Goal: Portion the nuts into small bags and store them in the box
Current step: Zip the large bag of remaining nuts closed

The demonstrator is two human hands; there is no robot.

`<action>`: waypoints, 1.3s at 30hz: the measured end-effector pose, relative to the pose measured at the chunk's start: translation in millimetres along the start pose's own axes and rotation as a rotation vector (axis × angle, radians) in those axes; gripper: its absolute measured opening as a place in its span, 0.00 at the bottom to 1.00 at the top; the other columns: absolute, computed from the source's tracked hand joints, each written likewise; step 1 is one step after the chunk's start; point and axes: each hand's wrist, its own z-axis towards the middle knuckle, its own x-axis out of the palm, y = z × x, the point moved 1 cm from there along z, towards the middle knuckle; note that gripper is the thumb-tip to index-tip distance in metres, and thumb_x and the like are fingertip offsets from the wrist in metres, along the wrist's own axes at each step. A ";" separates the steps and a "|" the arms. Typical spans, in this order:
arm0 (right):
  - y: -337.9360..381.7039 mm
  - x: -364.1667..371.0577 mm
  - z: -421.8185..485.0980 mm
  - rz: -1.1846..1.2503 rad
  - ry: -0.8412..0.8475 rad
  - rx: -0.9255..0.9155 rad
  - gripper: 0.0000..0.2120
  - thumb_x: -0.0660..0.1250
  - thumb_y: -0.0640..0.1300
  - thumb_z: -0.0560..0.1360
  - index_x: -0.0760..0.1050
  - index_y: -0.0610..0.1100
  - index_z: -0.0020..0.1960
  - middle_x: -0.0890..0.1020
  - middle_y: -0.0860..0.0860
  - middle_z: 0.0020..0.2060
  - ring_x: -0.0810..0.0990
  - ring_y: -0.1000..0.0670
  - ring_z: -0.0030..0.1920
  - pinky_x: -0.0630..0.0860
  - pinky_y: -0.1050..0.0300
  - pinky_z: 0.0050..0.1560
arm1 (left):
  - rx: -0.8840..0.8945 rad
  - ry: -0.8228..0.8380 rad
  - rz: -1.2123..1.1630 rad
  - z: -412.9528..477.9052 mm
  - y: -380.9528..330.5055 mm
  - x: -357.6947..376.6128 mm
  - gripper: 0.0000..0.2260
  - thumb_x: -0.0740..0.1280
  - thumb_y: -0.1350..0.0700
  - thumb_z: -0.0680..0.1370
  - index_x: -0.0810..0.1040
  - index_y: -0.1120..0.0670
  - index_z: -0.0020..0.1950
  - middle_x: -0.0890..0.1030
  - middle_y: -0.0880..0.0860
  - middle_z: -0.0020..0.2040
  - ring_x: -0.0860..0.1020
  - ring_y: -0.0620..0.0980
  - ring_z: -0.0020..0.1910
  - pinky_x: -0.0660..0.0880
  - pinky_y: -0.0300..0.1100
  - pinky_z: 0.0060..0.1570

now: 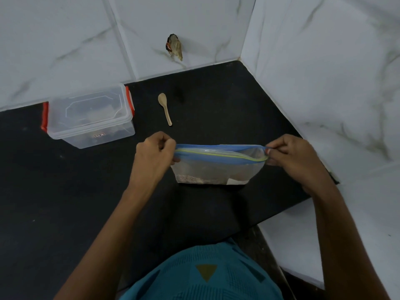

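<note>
A clear zip bag point(214, 169) with a blue and yellow seal strip stands on the black counter point(65, 202), with brownish nuts in its bottom. My left hand point(153, 156) pinches the left end of the seal strip. My right hand point(290, 156) pinches the right end. The strip is stretched between them, and its mouth looks slightly parted near the right. A clear plastic box point(88, 118) with red side latches sits at the back left, its lid on. Dim contents show inside it.
A small wooden spoon point(165, 108) lies behind the bag, near the back wall. White marble-look tiled walls point(324, 72) close in the counter at the back and right. The wall has a broken hole point(175, 47). The counter ends at the right, near my right forearm.
</note>
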 end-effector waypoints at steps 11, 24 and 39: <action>-5.1 -2.8 3.8 0.061 -0.038 0.113 0.09 0.65 0.34 0.74 0.74 0.47 0.41 0.79 0.49 0.42 0.79 0.54 0.38 0.77 0.66 0.31 | 0.085 0.211 -0.058 -0.3 15.5 -1.6 0.13 0.66 0.65 0.74 0.73 0.48 0.51 0.78 0.43 0.48 0.79 0.33 0.45 0.75 0.28 0.46; 11.2 -18.2 6.7 -0.105 0.250 0.122 0.06 0.69 0.38 0.72 0.75 0.48 0.43 0.79 0.51 0.37 0.77 0.56 0.35 0.73 0.69 0.29 | 0.011 0.139 -0.226 4.1 19.5 -7.9 0.10 0.62 0.65 0.76 0.76 0.49 0.47 0.82 0.49 0.44 0.82 0.39 0.43 0.77 0.29 0.43; -19.8 33.5 8.8 -0.655 -0.267 -0.839 0.10 0.62 0.44 0.72 0.79 0.40 0.46 0.83 0.46 0.42 0.81 0.47 0.44 0.66 0.56 0.53 | 0.078 0.082 -0.032 3.5 14.6 -3.1 0.08 0.63 0.59 0.77 0.74 0.53 0.56 0.79 0.47 0.42 0.80 0.37 0.35 0.76 0.28 0.36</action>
